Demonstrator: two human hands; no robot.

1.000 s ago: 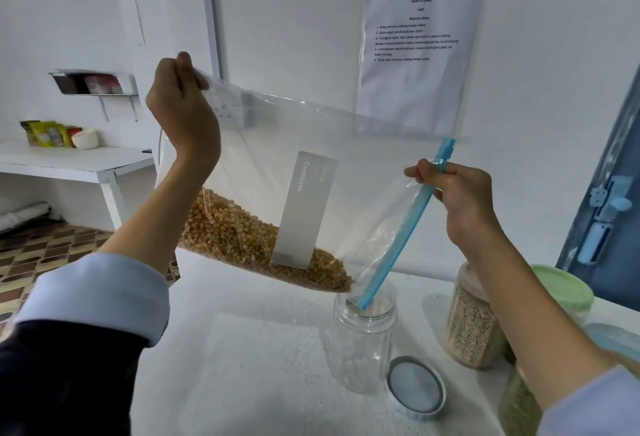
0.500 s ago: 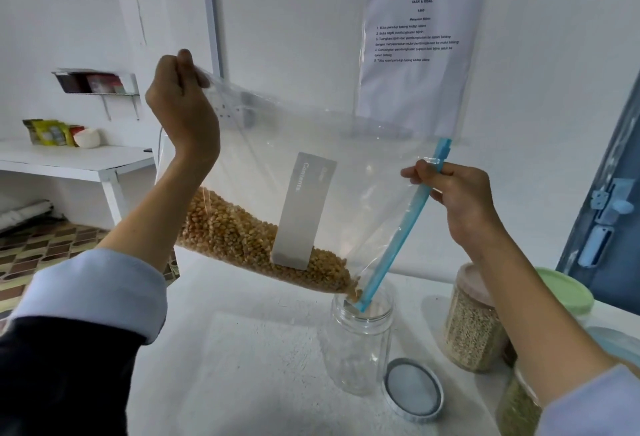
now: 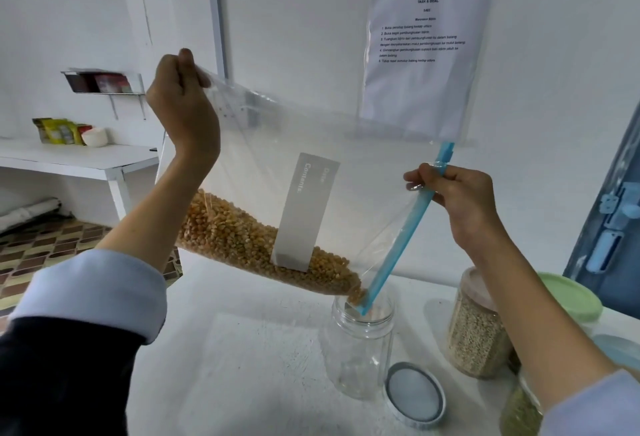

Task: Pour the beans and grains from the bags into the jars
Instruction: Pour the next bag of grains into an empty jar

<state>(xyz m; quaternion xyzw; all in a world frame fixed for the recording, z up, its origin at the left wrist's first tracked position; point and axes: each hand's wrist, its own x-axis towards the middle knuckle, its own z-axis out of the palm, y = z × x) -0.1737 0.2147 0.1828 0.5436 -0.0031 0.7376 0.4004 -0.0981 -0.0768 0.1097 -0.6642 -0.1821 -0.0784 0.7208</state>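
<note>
A clear zip bag with a blue zip strip and a grey label hangs tilted above the table. Yellow corn kernels lie along its lower edge, down to the low corner of the mouth. That corner sits inside the mouth of an open clear jar standing on the white table. My left hand pinches the bag's raised bottom corner high up. My right hand grips the blue zip edge. A few kernels show at the jar's mouth.
The jar's lid lies upside down just right of the jar. A filled grain jar and a green-lidded container stand at the right, another jar in front. A paper sheet hangs on the wall.
The bag's low corner has dipped into the jar's mouth and the corn has slid down toward that corner. Both hands keep their hold.
</note>
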